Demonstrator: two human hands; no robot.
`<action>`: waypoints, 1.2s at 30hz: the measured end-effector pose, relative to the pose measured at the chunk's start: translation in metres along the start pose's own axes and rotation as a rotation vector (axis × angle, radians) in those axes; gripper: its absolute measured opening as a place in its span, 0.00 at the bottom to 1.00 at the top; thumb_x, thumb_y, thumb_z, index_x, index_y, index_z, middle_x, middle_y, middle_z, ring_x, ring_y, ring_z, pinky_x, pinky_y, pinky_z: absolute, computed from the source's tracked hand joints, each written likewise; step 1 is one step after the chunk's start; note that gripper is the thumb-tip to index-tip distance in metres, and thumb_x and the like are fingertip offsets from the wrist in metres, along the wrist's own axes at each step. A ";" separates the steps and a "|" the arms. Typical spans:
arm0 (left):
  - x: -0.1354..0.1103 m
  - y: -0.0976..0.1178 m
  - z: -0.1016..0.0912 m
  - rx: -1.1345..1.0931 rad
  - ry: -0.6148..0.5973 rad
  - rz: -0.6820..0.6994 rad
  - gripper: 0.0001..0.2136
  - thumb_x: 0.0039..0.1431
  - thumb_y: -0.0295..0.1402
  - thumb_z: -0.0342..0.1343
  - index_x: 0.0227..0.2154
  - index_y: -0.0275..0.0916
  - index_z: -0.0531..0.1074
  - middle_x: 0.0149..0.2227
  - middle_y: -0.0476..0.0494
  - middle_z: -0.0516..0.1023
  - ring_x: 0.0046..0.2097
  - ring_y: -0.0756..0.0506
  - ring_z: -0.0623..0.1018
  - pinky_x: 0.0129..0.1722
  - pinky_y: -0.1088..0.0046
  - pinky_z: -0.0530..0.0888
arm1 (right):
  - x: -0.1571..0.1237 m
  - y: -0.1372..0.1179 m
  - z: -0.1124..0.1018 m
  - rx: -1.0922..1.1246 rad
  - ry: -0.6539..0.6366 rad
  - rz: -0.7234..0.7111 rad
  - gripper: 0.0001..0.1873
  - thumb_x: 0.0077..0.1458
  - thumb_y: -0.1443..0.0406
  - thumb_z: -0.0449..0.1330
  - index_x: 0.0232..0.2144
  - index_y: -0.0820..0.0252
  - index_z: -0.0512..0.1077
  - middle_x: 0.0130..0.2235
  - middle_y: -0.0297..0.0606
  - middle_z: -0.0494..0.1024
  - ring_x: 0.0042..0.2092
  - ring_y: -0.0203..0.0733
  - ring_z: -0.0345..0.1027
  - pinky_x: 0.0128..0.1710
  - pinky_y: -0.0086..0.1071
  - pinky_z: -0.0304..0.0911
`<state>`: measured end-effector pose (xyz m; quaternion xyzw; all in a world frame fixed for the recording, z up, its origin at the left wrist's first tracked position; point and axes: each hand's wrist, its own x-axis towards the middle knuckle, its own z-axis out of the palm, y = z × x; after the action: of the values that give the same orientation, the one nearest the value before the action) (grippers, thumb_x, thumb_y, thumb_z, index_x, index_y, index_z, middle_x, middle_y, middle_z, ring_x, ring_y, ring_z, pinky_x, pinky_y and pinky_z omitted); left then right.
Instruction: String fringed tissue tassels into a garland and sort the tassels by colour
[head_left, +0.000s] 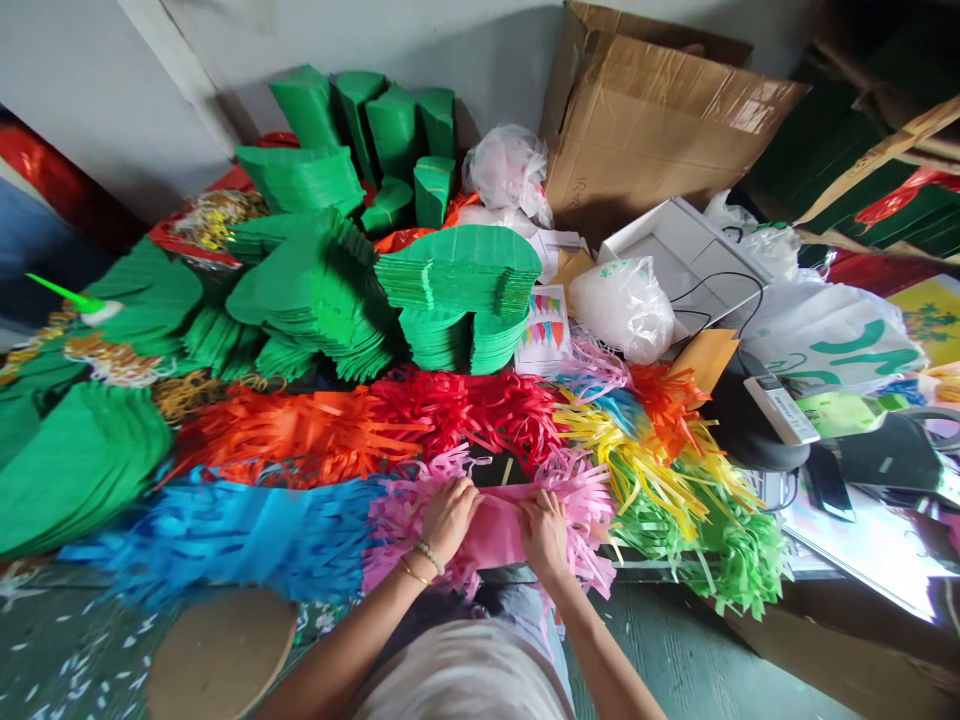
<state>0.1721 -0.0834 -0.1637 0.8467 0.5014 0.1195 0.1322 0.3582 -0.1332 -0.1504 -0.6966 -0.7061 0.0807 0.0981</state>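
A pink sheet of fringed tissue paper [491, 538] lies at the table's front edge, its cut strips spreading to both sides. My left hand [448, 518] pinches its upper edge near the left fringe; a beaded bracelet and a thin bangle circle that wrist. Closed on the same edge, a short way to the right, is my right hand [543, 530]. Between the hands the edge looks folded or gathered. Blue fringed paper [255, 530] lies to the left. Behind are orange fringed paper [300, 435] and red fringed paper [469, 405].
Stacked green cut-out shapes [457, 265] fill the back and left. Yellow fringe [645, 470] and green fringe [742, 560] lie to the right, near a phone [830, 482]. A cardboard box [660, 130] stands behind a white open box [686, 255]. A round stool [221, 650] is below left.
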 end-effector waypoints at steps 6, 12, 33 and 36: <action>0.014 -0.007 -0.007 0.055 0.015 -0.121 0.07 0.60 0.30 0.52 0.32 0.35 0.74 0.41 0.35 0.75 0.43 0.36 0.75 0.43 0.55 0.72 | 0.015 0.001 -0.002 -0.050 -0.025 0.095 0.11 0.62 0.67 0.53 0.33 0.60 0.75 0.40 0.45 0.74 0.43 0.49 0.65 0.42 0.39 0.58; 0.013 -0.003 -0.006 0.021 0.029 -0.101 0.12 0.57 0.23 0.48 0.41 0.32 0.73 0.47 0.30 0.73 0.46 0.34 0.74 0.43 0.53 0.72 | 0.017 -0.003 0.001 -0.104 -0.019 0.101 0.11 0.61 0.66 0.54 0.39 0.62 0.75 0.46 0.51 0.74 0.47 0.54 0.63 0.46 0.44 0.57; 0.005 -0.002 0.006 -0.185 0.039 0.197 0.17 0.55 0.19 0.51 0.42 0.44 0.76 0.45 0.43 0.79 0.53 0.42 0.73 0.58 0.52 0.63 | 0.003 0.006 0.023 -0.053 0.017 -0.310 0.17 0.60 0.72 0.53 0.49 0.56 0.74 0.51 0.43 0.75 0.54 0.50 0.60 0.54 0.45 0.56; 0.006 -0.001 0.007 -0.174 0.053 0.159 0.16 0.58 0.20 0.50 0.42 0.44 0.77 0.46 0.43 0.79 0.53 0.41 0.73 0.57 0.52 0.64 | 0.004 0.004 0.022 -0.049 0.019 -0.305 0.18 0.61 0.71 0.52 0.48 0.53 0.74 0.54 0.41 0.73 0.55 0.50 0.59 0.54 0.43 0.56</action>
<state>0.1763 -0.0779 -0.1705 0.8656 0.4237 0.1950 0.1822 0.3565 -0.1284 -0.1723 -0.5841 -0.8045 0.0409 0.0990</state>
